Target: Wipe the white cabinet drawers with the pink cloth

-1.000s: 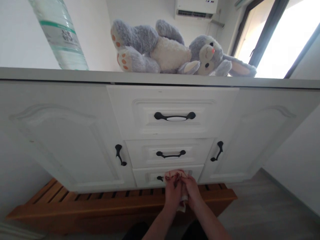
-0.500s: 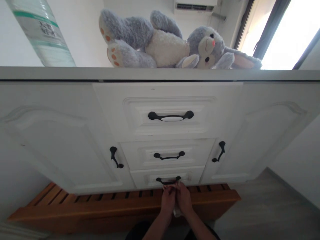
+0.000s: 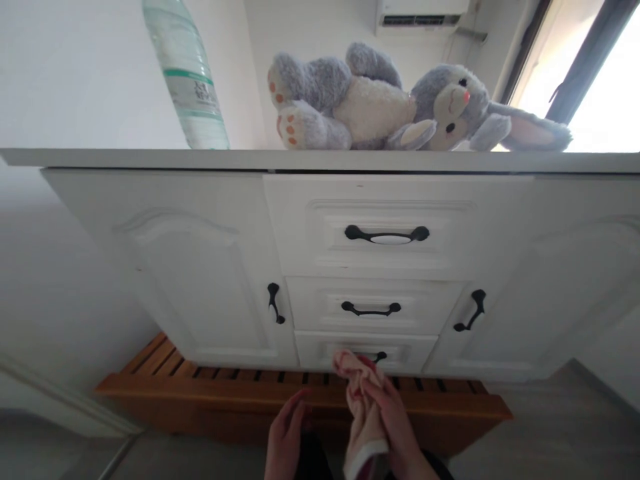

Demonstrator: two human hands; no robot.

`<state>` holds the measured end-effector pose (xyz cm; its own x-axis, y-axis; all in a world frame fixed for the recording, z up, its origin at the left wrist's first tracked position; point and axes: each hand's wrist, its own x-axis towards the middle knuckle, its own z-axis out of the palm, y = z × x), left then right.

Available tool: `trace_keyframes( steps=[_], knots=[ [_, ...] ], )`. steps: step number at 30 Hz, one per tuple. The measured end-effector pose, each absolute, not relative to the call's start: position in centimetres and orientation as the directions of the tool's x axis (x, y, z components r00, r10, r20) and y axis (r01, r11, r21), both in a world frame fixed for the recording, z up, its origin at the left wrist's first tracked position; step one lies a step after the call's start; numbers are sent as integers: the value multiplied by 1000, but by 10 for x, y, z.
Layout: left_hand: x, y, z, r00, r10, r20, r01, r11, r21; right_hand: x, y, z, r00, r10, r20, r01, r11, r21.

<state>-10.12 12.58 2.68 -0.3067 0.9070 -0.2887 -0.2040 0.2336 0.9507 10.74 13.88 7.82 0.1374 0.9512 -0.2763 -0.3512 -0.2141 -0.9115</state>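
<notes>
I see my right hand [image 3: 395,427] gripping a pink-and-white cloth [image 3: 364,410] low before the bottom drawer [image 3: 320,350], its long axis upright, bunched end pointing up, while my left hand [image 3: 284,437] hangs beside it, fingers loosely open.

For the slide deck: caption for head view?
Right hand holds pink cloth before white cabinet's bottom drawer; left hand open.

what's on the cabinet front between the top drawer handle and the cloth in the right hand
In the head view, the middle drawer's black handle sits between the top drawer handle and the cloth held by the right hand.
</notes>
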Motion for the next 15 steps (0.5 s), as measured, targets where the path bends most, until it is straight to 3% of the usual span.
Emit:
trace_keyframes(
  steps=[1, 3, 5, 7, 9, 11, 15],
  knots=[
    [-101, 116, 23, -295, 892, -343, -240, 278, 930, 126, 134, 82, 223, 947, -232, -235, -179, -955],
    [-100, 102, 16, -244, 879, -411, -293, 337, 895, 155, 134, 84, 338, 940, -45, 174, -109, -979],
    [-97, 93, 12, -194, 873, -447, -334, 370, 867, 168, 144, 78, 269, 954, 131, 582, -52, -812],
    [-93, 89, 10, -164, 868, -469, -371, 386, 845, 163, 160, 70, 117, 972, 202, 815, 22, -578],
    [-90, 87, 10, -155, 868, -471, -376, 389, 841, 147, 174, 66, 1, 982, 189, 910, 77, -407],
    [-85, 87, 12, -163, 875, -455, -355, 378, 855, 130, 184, 69, -58, 989, 138, 945, 99, -313],
    [-69, 89, 17, -152, 882, -446, -336, 378, 863, 119, 194, 84, -100, 995, -3, 948, 94, -303]
  ],
)
